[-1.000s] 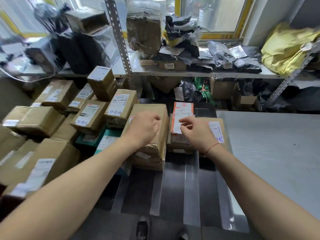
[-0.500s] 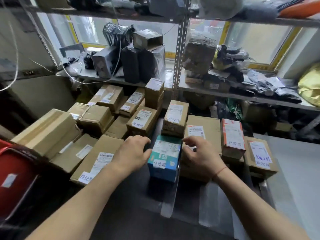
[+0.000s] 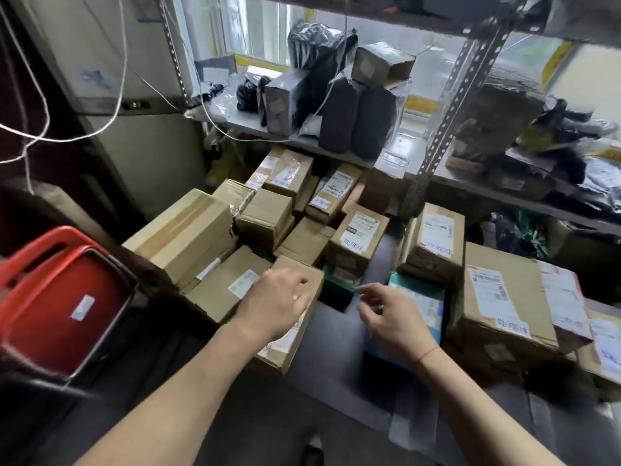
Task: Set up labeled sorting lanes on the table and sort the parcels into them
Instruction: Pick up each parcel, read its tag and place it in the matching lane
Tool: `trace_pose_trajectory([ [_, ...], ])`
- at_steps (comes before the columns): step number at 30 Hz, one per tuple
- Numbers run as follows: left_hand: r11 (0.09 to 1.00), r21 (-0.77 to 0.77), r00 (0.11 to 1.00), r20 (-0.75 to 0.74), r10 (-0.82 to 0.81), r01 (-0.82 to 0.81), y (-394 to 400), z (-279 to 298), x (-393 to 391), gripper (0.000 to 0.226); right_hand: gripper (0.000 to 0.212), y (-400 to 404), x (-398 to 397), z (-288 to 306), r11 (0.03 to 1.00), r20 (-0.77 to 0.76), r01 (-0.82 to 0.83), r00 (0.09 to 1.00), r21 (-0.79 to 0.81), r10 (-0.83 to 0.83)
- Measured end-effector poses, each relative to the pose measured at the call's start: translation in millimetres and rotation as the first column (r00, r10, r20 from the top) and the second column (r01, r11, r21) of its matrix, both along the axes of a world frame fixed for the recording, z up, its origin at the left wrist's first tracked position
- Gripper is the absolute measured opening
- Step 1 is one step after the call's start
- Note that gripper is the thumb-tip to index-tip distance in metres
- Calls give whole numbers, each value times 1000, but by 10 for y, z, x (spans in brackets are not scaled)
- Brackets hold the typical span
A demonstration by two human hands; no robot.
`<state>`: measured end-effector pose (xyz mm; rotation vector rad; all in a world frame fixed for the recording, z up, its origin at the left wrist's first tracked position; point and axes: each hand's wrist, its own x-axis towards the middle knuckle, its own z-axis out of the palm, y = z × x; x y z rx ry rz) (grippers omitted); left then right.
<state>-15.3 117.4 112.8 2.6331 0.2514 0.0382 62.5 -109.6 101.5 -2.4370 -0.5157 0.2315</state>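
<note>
Left hand: laid on cardboard box, fingers loosely curved, no clear grip. Right hand: over teal box, fingers relaxed and spread, holding nothing. Cardboard box: long axis running from near table edge toward shelf, white label partly under hand. Dark table: clear tape strips near front. Red bin at left. Labelled parcels stacked behind; large labelled carton at right. Metal shelf beyond, black-wrapped packages, window.

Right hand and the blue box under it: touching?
Cannot tell. In the head view the right hand overlaps the blue box, fingers loosely curled, but motion blur hides any contact or gap.
</note>
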Motion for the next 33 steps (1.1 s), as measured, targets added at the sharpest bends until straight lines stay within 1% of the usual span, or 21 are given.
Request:
trace_pose_trajectory([
  [2,999,25,999,-30,29,-28,175,-18,18,39,29,223,87,-36,999,-36,-23,999,28,24],
  [6,995,77,996,-57,75,-70,571,43,71,38,29,681,252,-83,991,-48,-101,993,90,105],
  [9,986,112,992,-18,125,-122,933,111,129,38,31,1040,317,-79,979,-58,-181,981,97,187],
  [13,967,158,980,28,198,-200,1490,139,226,44,31,1488,350,-54,973,-44,-216,975,80,220],
  [15,950,206,972,43,231,-235,1782,130,335,59,32,1733,378,-49,973,-35,-225,973,59,227],
  [16,938,244,968,17,249,-246,1922,122,398,70,33,1861,386,-51,972,-31,-229,973,44,230],
  [18,923,300,956,-92,279,-240,2171,109,524,93,35,2090,387,-64,976,-36,-217,975,19,217],
  [19,924,299,947,-139,291,-240,2285,93,576,104,35,2206,379,-70,980,-50,-197,979,10,198],
  [21,928,279,928,-208,309,-247,2508,19,634,123,36,2427,330,-75,989,-81,-147,986,-1,147],
  [24,945,246,921,-269,282,-217,2746,-126,666,134,37,2721,257,-114,995,-102,-91,991,-35,87],
  [26,961,210,924,-300,236,-177,2823,-199,679,134,38,2887,211,-138,997,-123,-57,991,-54,50],
  [30,980,130,934,-304,187,-154,2820,-221,693,121,38,3089,140,-143,1000,-161,3,987,-31,-8],
  [32,986,59,955,-245,165,-155,2829,-136,714,116,37,3144,153,-127,1000,-189,19,982,0,-19],
  [33,987,-21,966,-210,152,-160,2864,-101,748,114,37,3167,170,-121,998,-214,44,976,41,-34],
])
